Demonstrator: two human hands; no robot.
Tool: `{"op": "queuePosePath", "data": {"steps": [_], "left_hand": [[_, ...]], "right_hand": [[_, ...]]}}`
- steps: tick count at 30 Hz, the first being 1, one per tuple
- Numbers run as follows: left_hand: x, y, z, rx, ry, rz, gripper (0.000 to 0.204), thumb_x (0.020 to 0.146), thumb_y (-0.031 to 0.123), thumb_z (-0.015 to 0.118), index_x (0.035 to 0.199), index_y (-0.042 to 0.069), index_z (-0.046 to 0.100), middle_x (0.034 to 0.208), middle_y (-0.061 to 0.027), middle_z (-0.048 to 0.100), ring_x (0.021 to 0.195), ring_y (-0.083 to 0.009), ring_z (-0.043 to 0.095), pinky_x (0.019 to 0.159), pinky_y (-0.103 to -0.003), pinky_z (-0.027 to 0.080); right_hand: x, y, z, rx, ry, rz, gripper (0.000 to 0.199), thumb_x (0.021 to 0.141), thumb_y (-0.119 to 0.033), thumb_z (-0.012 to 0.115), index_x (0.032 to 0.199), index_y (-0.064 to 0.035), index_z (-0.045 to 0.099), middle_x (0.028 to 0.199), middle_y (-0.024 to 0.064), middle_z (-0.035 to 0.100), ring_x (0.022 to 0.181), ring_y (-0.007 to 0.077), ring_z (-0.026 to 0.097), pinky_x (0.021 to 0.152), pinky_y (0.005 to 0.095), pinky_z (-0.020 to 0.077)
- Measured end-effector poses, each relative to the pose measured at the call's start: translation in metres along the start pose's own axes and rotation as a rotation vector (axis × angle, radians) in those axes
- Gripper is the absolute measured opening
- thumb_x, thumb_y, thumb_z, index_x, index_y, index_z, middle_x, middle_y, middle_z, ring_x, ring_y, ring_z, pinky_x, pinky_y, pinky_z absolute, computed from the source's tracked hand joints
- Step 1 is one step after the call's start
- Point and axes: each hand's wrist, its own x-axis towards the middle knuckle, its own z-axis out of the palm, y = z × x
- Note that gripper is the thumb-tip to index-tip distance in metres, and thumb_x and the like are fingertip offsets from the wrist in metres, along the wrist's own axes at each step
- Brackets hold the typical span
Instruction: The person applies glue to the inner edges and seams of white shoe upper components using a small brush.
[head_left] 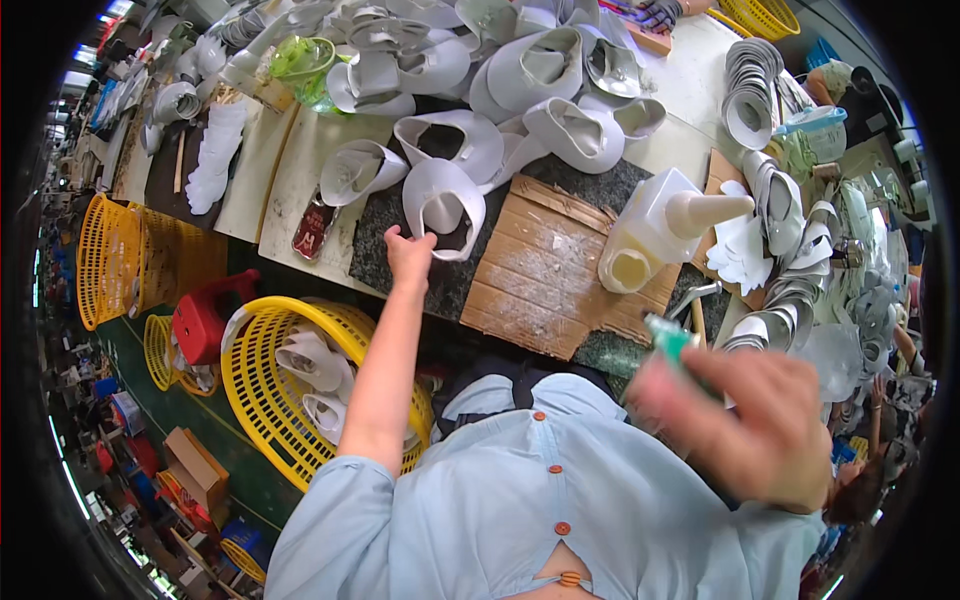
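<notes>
My left hand reaches onto the bench and pinches the near rim of a pale grey shoe upper, which stands with its opening towards me. My right hand, smeared by motion, is raised over the bench's front edge at the right. It is closed around a small green object whose kind is too blurred to tell. Beyond this hand, a translucent plastic bottle with a cone-shaped spout rests on a stained cardboard sheet. More grey uppers are heaped behind the left hand.
Below the bench at the left stands a yellow basket holding several uppers, beside a red plastic container. A dark red packet lies near the bench edge. Nested grey pieces line the right side. A co-worker's gloved hand shows at the far side.
</notes>
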Motion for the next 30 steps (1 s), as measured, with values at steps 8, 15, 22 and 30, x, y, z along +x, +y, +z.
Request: {"op": "queuePosePath", "data": {"steps": [8, 15, 22, 30], "left_hand": [[-0.039, 0.040, -0.069, -0.699, -0.579, -0.166, 0.032, 0.087, 0.018, 0.067, 0.111, 0.004, 0.052, 0.104, -0.0076, 0.061, 0.097, -0.0168, 0.059, 0.086, -0.031, 0.048], [-0.113, 0.067, -0.085, -0.451, -0.449, 0.118, 0.022, 0.091, 0.010, 0.061, 0.107, 0.006, 0.047, 0.100, -0.0152, 0.064, 0.083, -0.0217, 0.067, 0.071, -0.031, 0.056], [-0.170, 0.107, -0.080, -0.675, -0.657, 0.093, 0.026, 0.090, 0.006, 0.057, 0.109, 0.003, 0.040, 0.108, -0.0190, 0.060, 0.099, -0.0268, 0.064, 0.069, -0.035, 0.060], [-0.204, 0.119, -0.055, -0.708, -0.804, -0.050, 0.032, 0.091, 0.008, 0.054, 0.119, 0.002, 0.042, 0.104, -0.0113, 0.058, 0.090, -0.0152, 0.061, 0.053, -0.024, 0.057]], "right_hand": [[-0.096, 0.078, 0.156, 0.692, 0.385, 1.020, 0.018, 0.094, -0.013, 0.057, 0.106, -0.0014, 0.062, 0.076, 0.0034, 0.061, 0.060, 0.0071, 0.055, 0.055, 0.0236, 0.0456], [-0.103, 0.104, 0.269, 0.636, 0.630, 0.743, 0.019, 0.093, -0.016, 0.059, 0.103, 0.0005, 0.063, 0.076, 0.0047, 0.061, 0.063, 0.0084, 0.057, 0.058, 0.0231, 0.0472], [-0.132, 0.109, 0.256, 1.105, 0.582, 1.103, 0.026, 0.098, -0.026, 0.051, 0.097, -0.0018, 0.061, 0.079, 0.0047, 0.064, 0.057, 0.0060, 0.057, 0.046, 0.0206, 0.0420], [-0.058, 0.073, 0.165, 1.656, 0.757, 0.570, 0.023, 0.098, -0.022, 0.049, 0.099, 0.0002, 0.055, 0.095, 0.0133, 0.063, 0.073, 0.0152, 0.063, 0.063, 0.0231, 0.0512]]}}
